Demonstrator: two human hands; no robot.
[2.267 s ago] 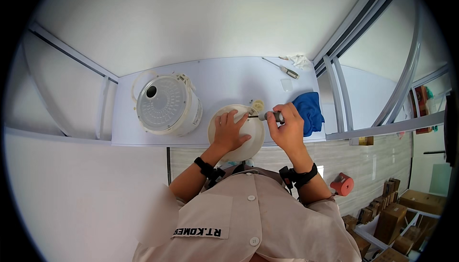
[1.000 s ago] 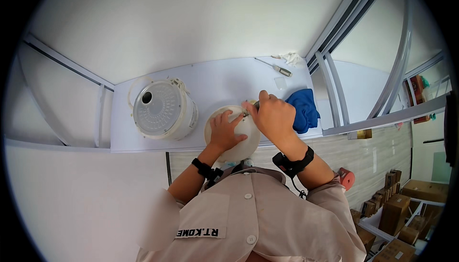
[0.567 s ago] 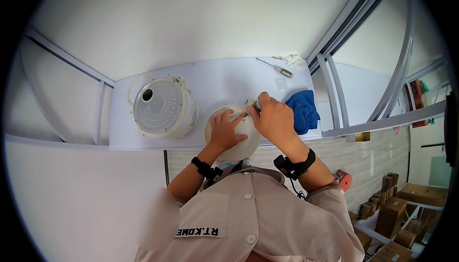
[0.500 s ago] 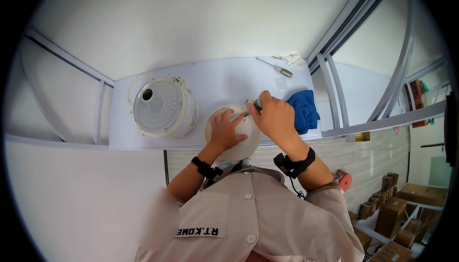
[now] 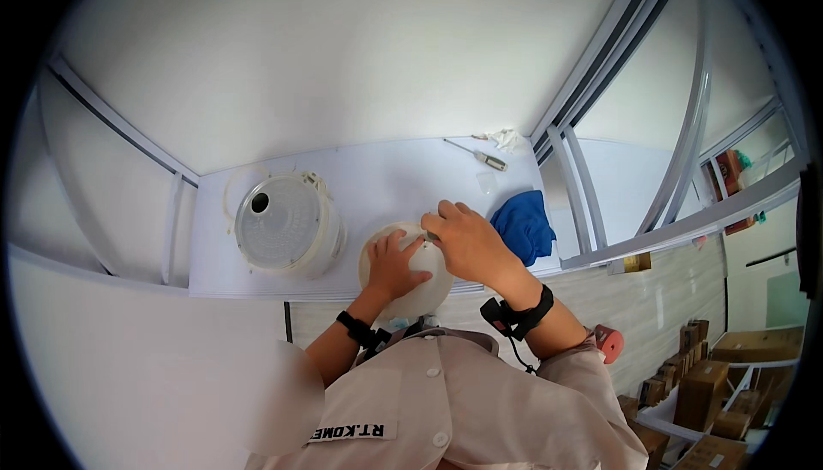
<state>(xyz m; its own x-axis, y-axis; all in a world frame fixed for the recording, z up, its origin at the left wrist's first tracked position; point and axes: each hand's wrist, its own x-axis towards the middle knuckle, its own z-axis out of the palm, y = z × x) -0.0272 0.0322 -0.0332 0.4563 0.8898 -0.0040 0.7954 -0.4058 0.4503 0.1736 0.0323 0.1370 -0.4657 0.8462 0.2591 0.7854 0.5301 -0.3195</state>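
A round off-white plastic cover (image 5: 429, 277) lies at the front edge of the white table (image 5: 377, 187), partly overhanging it. My left hand (image 5: 394, 266) rests on its top with the fingers spread. My right hand (image 5: 470, 243) is closed around a grey-handled screwdriver (image 5: 431, 236), held at the cover's upper right side. Most of the screwdriver is hidden by the fingers, and its tip cannot be made out. A small dark spot shows on the cover between the two hands.
To the left stands a white bucket-like appliance (image 5: 287, 221) with a translucent ribbed lid and a dark round hole. A blue cloth (image 5: 524, 227) lies on the right. Behind it are another screwdriver (image 5: 489, 161), a clear plastic piece (image 5: 487, 183) and crumpled white tissue (image 5: 507, 139). Metal rails (image 5: 583, 191) flank the table.
The whole view has shifted, so the table sits lower. My right hand has turned over the screwdriver and now covers more of it. My left hand stays spread on the cover.
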